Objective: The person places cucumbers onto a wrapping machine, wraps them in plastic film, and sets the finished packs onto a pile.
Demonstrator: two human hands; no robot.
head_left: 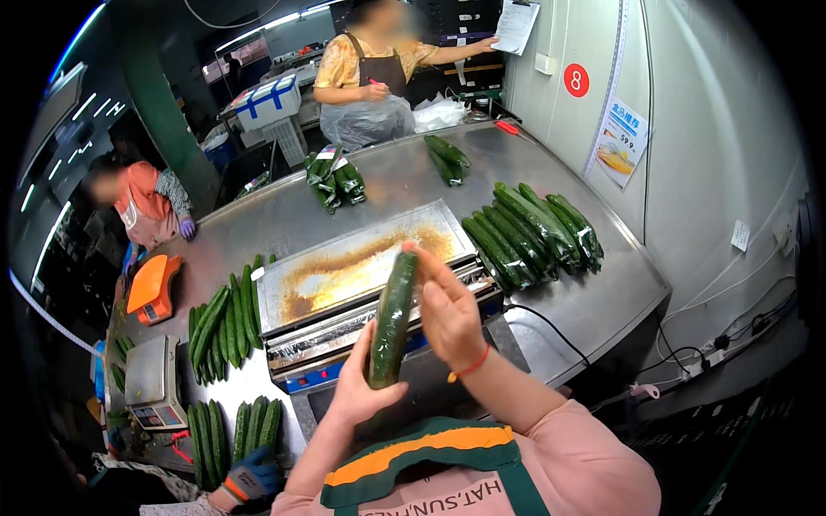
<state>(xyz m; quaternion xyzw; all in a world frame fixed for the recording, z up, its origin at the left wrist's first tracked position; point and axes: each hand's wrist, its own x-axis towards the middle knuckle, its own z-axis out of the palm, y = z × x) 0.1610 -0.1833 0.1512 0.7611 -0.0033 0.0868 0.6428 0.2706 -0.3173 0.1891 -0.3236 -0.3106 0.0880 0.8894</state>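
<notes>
Pink clothing (594,456) fills the bottom of the frame, and above it the left hand (366,374) curls firmly round a film-wrapped cucumber (393,318), dead centre! The right hand (452,322), loosely uncurled, meets its upper end. Beyond sits a wrapping machine (331,331) (brown-stained plate (361,267) and all) on the counter (387,163); bagged cucumbers (529,228) at right, bare cucumbers (224,322) at left, a co-worker's gloved hand (252,476) lower left.

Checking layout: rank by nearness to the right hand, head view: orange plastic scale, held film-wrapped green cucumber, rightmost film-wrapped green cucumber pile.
1. Held cucumber, immediately left.
2. Cucumber pile, ahead-right.
3. Orange scale, far left.
</notes>
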